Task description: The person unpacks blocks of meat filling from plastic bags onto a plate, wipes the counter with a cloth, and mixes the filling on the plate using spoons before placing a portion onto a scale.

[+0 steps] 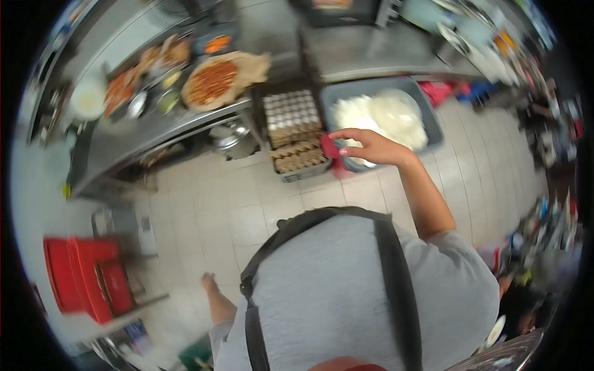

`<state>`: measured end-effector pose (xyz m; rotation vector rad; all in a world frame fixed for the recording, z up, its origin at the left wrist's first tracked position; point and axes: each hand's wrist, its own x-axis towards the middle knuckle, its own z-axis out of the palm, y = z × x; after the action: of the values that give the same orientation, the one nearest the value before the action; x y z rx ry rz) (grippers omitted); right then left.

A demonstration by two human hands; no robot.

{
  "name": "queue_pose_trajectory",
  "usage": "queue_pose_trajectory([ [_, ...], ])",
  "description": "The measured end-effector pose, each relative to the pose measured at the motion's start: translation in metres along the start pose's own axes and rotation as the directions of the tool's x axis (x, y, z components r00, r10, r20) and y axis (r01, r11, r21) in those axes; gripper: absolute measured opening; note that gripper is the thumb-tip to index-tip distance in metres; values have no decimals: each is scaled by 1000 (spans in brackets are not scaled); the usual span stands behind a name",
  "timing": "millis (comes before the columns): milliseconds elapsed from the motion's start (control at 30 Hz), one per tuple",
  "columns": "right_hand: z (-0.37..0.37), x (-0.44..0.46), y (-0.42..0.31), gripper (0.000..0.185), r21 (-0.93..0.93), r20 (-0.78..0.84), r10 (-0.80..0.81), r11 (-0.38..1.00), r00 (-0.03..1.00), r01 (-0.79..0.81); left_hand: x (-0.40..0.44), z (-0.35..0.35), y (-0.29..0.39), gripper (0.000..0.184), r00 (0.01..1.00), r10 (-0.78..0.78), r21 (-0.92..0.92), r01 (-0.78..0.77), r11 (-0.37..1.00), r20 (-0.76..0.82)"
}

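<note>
My right hand (374,148) reaches forward over the near left side of a grey tub (436,127). Its thumb and fingers are apart, with nothing seen between them. In the tub lie a heap of white stuff (349,114) and a rounded, clear-looking cover or bag (396,108) over more white. Just beyond my fingertips is a red piece (330,147), which I cannot make out. Stacked egg trays (291,111) stand left of it. My left hand (209,282) hangs low at my side, small and blurred, above the tiled floor; its fingers are unclear.
At the left, a steel counter (133,139) bears a round tray of reddish food (213,81), a ladle (137,105) and bowls. A pot (235,142) sits below. Red plastic chairs (93,278) stand lower left. Another steel counter (371,52) runs behind the tub; clutter lines the right.
</note>
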<state>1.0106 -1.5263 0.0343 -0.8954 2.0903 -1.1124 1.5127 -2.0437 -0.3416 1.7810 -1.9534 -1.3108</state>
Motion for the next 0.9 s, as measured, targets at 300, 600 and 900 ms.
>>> queue_pose_trajectory([
  [300,-36,-319,194,49,-85,-693,306,864,653,-496,-83,206,336,33,839,541,-118,-532,838,61],
  [600,-4,-537,251,52,225,-754,601,614,264,-757,-248,448,489,28,137,988,29,-990,135,70],
  [900,-62,-568,321,51,540,-592,770,598,237,-593,-391,602,609,31,149,989,-78,-986,149,16],
])
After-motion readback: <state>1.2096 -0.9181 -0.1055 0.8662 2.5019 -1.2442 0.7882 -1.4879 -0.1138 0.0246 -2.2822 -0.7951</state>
